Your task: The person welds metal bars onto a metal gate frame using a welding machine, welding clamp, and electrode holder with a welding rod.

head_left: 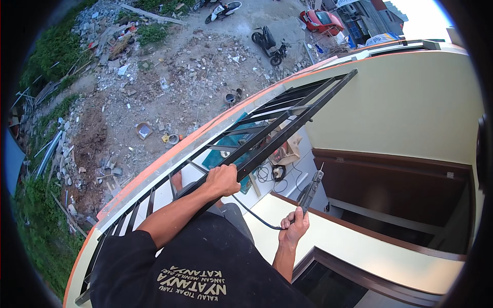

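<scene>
My left hand (222, 179) is closed round the top bar of a black metal railing (267, 149), which slants along the balcony edge toward the upper right. My right hand (294, 228) grips a dark power drill (309, 190), its long bit pointing up, right of the railing. A black cord runs from the tool's lower end leftward to under my left forearm. Below the railing, on white tiles, lie a teal sheet (214, 158), a brown bag (290, 143) and coiled cables (279, 172).
A pale wall (400, 108) and a dark brown doorway (395, 190) stand right; a framed window (328, 280) is below. An orange-edged parapet (164, 154) borders a drop to rubble ground (118, 92) with scooters (269, 43), a red car (321, 20) and weeds.
</scene>
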The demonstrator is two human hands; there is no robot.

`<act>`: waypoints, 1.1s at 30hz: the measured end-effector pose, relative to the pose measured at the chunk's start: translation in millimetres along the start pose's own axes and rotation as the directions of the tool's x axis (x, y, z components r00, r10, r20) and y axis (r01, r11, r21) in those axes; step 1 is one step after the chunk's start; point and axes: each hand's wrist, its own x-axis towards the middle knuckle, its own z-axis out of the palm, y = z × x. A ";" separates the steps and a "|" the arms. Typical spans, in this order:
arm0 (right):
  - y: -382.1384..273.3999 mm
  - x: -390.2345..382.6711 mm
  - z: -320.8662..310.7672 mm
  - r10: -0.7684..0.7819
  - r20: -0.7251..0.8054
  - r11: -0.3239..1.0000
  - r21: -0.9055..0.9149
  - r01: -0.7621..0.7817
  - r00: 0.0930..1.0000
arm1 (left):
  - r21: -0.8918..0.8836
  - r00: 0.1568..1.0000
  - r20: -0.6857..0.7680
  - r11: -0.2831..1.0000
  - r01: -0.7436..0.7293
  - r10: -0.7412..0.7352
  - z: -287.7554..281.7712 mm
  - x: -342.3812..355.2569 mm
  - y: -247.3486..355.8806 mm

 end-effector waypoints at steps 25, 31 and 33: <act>6.2 -7.6 5.4 -0.011 -0.005 0.999 0.052 0.012 1.000 | -0.548 0.994 0.097 0.832 0.086 -0.039 9.0 8.1 -86.9; 8.9 -8.7 2.3 -0.025 -0.009 0.997 0.068 0.025 1.000 | -0.624 0.971 -0.224 0.752 -0.211 0.086 -9.9 14.7 -69.4; 8.9 -8.3 0.6 -0.037 -0.007 0.997 0.071 0.037 0.999 | -0.630 0.975 -0.187 0.748 -0.210 0.116 2.2 15.2 -66.0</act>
